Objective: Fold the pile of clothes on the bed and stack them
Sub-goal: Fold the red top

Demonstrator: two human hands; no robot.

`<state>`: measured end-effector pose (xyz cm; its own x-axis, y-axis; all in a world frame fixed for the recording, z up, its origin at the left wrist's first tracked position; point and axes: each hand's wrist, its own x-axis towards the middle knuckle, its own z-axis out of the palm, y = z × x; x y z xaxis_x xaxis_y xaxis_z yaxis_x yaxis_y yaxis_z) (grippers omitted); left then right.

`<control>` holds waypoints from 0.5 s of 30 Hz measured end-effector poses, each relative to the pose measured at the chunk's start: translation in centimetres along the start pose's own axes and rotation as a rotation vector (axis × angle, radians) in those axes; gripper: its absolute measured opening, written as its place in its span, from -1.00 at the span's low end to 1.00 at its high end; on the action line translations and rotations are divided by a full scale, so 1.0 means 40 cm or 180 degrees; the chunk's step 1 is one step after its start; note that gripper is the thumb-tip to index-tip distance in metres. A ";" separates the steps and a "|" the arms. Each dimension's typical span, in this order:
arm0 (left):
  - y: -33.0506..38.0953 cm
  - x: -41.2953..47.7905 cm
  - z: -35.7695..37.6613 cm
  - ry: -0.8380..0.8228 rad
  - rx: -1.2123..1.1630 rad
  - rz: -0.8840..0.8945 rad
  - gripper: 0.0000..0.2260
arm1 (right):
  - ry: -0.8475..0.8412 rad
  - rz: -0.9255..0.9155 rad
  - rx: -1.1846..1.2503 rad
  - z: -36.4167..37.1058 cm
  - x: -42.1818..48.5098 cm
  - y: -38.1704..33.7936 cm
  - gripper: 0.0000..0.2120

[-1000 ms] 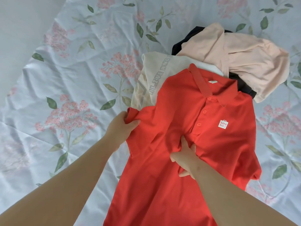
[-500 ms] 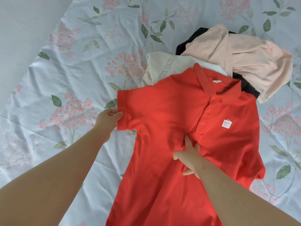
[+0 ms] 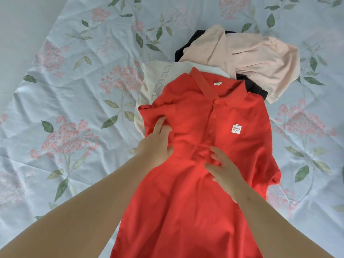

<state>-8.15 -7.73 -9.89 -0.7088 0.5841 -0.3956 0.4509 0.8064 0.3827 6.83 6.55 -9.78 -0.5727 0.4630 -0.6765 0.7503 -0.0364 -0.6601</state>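
A red polo shirt [image 3: 193,207] lies face up on the floral bed sheet [image 3: 74,86], collar away from me, with a small white logo on its chest. Its left sleeve is folded inward over the body. My left hand [image 3: 156,144] presses on that folded sleeve with fairly straight fingers. My right hand [image 3: 221,168] rests on the middle of the shirt below the button placket, fingers spread and relaxed. Behind the collar lie a cream garment [image 3: 154,79] with grey lettering, a pale pink garment [image 3: 251,58] and a black garment [image 3: 255,88], all crumpled and overlapping.
The light blue sheet with pink flowers and green leaves spreads wide to the left of the shirt and narrower to the right. A plain grey surface [image 3: 18,25] shows past the sheet's edge at the upper left.
My left hand has carried the left sleeve from its stretched-out position inward onto the shirt body. My right hand has loosened its pinch and now lies with fingers spread.
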 end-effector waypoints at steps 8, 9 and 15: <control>0.080 -0.030 0.081 0.0695 0.0540 0.0703 -0.54 | 0.2569 0.1355 0.0378 -0.223 0.005 0.173 -0.61; 0.100 -0.027 0.101 0.0474 0.0589 0.0755 -0.50 | 0.2384 0.1473 0.0879 -0.233 0.014 0.182 -0.65; 0.173 0.001 0.194 -0.0671 0.1109 0.0407 -0.38 | 0.0967 0.1368 0.2965 -0.255 0.028 0.167 -0.83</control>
<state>-0.86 -1.39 -13.74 -0.5252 0.6584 -0.5391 0.7099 0.6884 0.1490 14.58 15.86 -11.62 -0.1178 0.4468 -0.8868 0.2481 -0.8515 -0.4620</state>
